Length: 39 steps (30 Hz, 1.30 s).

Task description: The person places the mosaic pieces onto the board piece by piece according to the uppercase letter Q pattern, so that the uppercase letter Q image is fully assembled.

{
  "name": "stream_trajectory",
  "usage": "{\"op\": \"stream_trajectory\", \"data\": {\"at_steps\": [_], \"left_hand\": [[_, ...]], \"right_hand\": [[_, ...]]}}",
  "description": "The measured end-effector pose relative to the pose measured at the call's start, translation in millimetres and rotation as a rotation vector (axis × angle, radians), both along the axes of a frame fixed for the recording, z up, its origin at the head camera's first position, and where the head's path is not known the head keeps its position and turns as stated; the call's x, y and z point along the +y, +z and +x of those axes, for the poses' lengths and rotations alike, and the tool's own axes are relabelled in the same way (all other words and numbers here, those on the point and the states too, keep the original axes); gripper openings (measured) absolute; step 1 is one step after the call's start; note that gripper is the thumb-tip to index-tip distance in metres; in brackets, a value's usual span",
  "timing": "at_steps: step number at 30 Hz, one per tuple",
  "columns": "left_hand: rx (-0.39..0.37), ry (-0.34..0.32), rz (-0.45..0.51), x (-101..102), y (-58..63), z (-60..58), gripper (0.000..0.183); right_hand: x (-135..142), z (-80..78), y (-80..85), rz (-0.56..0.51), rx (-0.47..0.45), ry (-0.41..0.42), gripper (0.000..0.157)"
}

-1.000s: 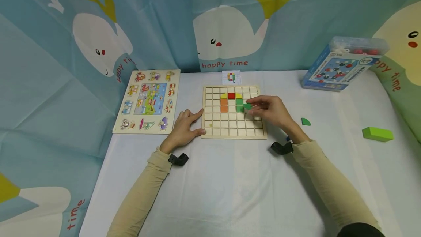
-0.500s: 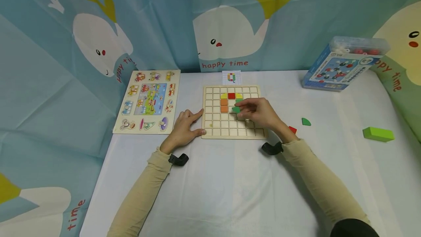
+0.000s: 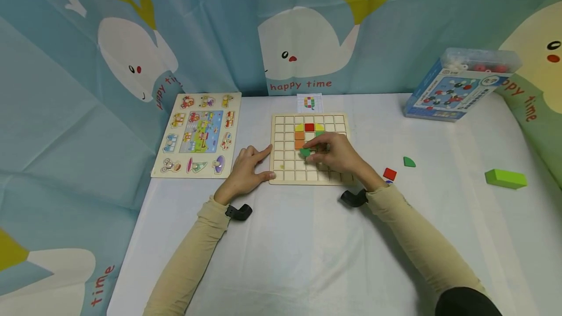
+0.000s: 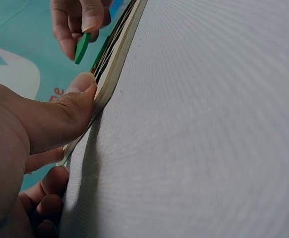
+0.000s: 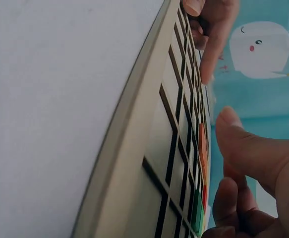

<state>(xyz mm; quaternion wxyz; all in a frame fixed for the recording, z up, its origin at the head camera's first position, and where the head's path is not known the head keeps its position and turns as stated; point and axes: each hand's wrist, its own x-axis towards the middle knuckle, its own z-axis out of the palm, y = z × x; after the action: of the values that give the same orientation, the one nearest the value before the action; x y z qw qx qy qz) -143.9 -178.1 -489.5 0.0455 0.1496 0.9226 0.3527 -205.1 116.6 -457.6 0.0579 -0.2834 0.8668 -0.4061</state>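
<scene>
In the head view my right hand (image 3: 334, 152) pinches a small green quarter-round piece (image 3: 305, 152) between thumb and fingers, just over the wooden grid board (image 3: 281, 170). The left wrist view shows that green piece (image 4: 82, 48) edge-on, apart from the board. My left hand (image 3: 246, 171) touches the board's left edge with an extended thumb and index finger; its other fingers are curled. Set in the grid are a red square (image 3: 309, 127), two orange squares (image 3: 299, 136), two yellow pieces (image 3: 299, 128) and green (image 3: 319, 134), partly hidden by my right hand.
Right of the board lie a red square (image 3: 390, 173), a mostly hidden blue piece and a green quarter-round (image 3: 409, 162). Farther right is a green block (image 3: 506, 179). A pattern card (image 3: 309, 103), a picture puzzle (image 3: 171, 165) and a blue box (image 3: 452, 91) stand around.
My right hand has carried the green piece leftward and toward the front over the grid. The red square beside the board has come into sight. My left hand has stayed in place.
</scene>
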Motion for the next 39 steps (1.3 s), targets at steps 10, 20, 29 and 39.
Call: {"op": "stream_trajectory", "data": {"at_steps": [10,20,29,39], "left_hand": [[-0.009,0.009,-0.012,1.1,1.2,-1.1,0.084],[-0.01,0.011,-0.019,0.9,0.7,-1.6,0.083],[-0.016,0.012,-0.013,0.1,0.3,-0.6,0.083],[-0.02,0.011,-0.019,0.5,1.6,0.6,0.084]], "right_hand": [[-9.6,-1.5,-3.8,0.083,0.065,0.039,0.029],[-15.3,-1.3,0.6,0.145,0.08,0.043,0.03],[-16.8,-0.9,1.5,0.137,0.074,0.015,0.021],[-19.4,-3.0,-1.6,0.15,0.09,-0.009,0.018]]}}
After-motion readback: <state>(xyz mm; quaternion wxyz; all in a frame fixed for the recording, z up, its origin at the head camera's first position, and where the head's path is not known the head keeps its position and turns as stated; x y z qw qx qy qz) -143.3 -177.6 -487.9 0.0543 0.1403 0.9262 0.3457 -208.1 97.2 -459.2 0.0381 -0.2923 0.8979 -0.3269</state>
